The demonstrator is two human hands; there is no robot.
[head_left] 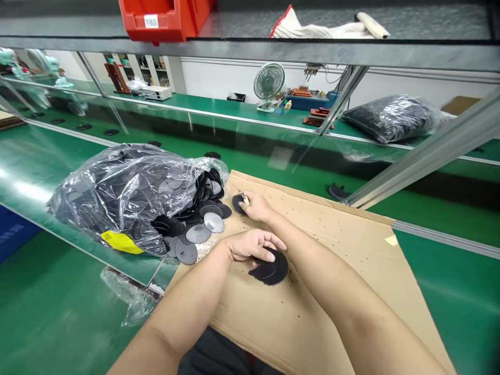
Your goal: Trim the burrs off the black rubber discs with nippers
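My left hand (253,245) curls over a small stack of black round discs (270,267) on a sheet of cardboard (336,271), fingers wrapped round the stack's top edge. Farther out, my right hand (255,205) is closed on a single black disc (237,203) and pinches a small yellowish tool against it. Just left of that hand, a clear plastic bag (128,192) spills several black and grey discs (203,224) onto the cardboard's corner.
A green conveyor belt (441,208) runs across behind the cardboard, with aluminium frame rails (429,151) over it. Another bag of dark parts (390,117), a small fan (269,83) and a red bin (156,18) sit farther back.
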